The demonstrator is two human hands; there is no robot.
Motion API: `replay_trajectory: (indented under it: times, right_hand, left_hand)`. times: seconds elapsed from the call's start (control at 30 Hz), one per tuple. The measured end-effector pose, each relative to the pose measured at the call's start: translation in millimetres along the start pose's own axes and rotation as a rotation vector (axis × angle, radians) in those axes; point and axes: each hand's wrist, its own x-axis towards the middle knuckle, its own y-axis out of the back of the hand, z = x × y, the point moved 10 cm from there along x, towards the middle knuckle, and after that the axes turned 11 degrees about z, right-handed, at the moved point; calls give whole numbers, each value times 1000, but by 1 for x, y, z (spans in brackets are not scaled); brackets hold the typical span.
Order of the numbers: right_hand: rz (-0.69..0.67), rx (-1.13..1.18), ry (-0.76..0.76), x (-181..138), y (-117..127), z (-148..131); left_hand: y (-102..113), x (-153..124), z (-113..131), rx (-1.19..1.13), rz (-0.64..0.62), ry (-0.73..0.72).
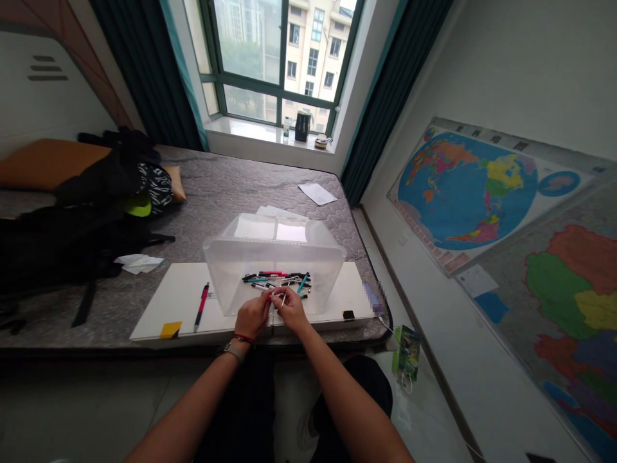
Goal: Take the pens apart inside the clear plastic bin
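Note:
My left hand (253, 314) and my right hand (291, 311) meet in front of a translucent plastic bin (222, 273), fingers pinched close together. A small red pen part (270, 298) shows at the left fingertips. Between the right fingers is a thin white pen part (283, 299); its exact kind is too small to tell. The bin seems to lie on its side, opening towards me. Just beyond my hands lies a loose pile of pen parts (277, 276) in black, red, teal and white. To the left, a red and black pen (201, 307) rests by itself on a white board (168, 296).
The board lies on a grey mattress (231, 177) near its front edge. Yellow tape (170, 330) and black tape (348, 315) mark the board. Dark bags (81, 225) lie at left, white papers (317, 193) farther back. A green box (407, 352) stands at lower right.

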Motion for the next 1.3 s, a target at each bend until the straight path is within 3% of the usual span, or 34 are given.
replay_trajectory:
  times: [0.27,0.6,0.87,1.1,1.3]
  right_hand:
    - [-148,-196,241,4,-15,-25]
    - [-148,-316,292,5,-21,-28]
    - [-91,-289,236,6,-14,-25]
    - [53,-146,153,11,19,-31]
    - [85,-12,19,1,34,-37]
  left_hand:
    - [8,1,-4,-98,94,-9]
    - [6,-1,-11,-118,99,27]
    - [9,0,-15,-155,78,107]
    - [8,1,-14,-153,76,125]
    - [22,3,-9,-310,177,96]
